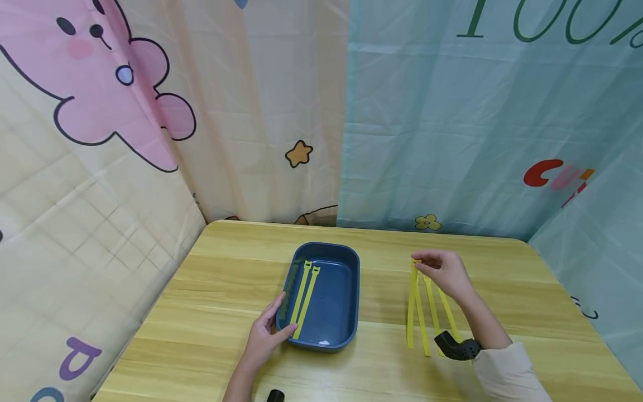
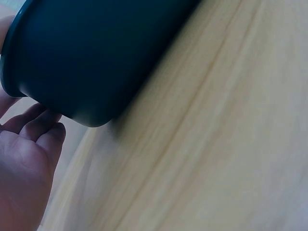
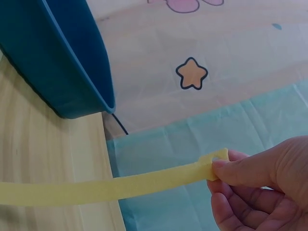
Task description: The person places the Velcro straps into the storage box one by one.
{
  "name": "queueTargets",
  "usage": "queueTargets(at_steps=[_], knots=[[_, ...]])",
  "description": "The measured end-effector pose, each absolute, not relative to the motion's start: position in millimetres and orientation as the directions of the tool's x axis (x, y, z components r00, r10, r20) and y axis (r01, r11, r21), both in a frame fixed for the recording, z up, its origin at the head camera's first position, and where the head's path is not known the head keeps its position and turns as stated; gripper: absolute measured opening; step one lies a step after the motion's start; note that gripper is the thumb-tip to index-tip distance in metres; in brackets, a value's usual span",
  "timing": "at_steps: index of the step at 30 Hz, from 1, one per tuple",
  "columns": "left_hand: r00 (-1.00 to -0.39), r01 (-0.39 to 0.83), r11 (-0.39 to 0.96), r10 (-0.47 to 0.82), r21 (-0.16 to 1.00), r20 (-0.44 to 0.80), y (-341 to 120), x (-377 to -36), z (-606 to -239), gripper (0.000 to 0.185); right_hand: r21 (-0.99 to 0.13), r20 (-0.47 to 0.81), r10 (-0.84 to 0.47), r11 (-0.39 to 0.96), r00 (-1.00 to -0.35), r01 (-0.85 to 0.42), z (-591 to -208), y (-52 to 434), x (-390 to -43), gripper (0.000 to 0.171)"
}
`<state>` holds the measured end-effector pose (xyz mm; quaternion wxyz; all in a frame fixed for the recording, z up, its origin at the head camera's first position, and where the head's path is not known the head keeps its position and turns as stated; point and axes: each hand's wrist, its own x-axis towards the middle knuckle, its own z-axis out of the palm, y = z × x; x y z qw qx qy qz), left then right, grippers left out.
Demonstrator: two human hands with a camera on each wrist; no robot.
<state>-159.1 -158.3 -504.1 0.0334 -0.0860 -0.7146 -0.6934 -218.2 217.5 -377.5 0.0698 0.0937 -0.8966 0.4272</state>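
Note:
A dark blue tray (image 1: 351,290) sits mid-table with two yellow strips (image 1: 305,296) lying along its left side. My left hand (image 1: 266,335) rests against the tray's near left corner, fingers fairly straight; the left wrist view shows the fingers (image 2: 41,130) under the tray's corner (image 2: 86,62). My right hand (image 1: 444,271) pinches the far end of one yellow strip (image 1: 413,301) and lifts it off the table. The right wrist view shows the strip (image 3: 120,185) pinched between thumb and finger. Other yellow strips (image 1: 437,312) lie beside it.
The wooden table (image 1: 211,290) is walled by printed cloth (image 1: 150,139) on the left, back and right. A small black object (image 1: 274,396) lies at the near edge. A black wrist mount (image 1: 457,346) sits on my right forearm.

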Motion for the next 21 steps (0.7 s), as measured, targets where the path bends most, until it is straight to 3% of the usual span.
queueTargets(at_steps=[21], knots=[[-0.976, 0.196, -0.002, 0.092, 0.981, 0.195, -158.0, -157.8, -502.1, 0.067, -0.776, 0.237, -0.090, 0.581, -0.967, -0.244, -362.5, 213.6, -200.6, 0.022]])
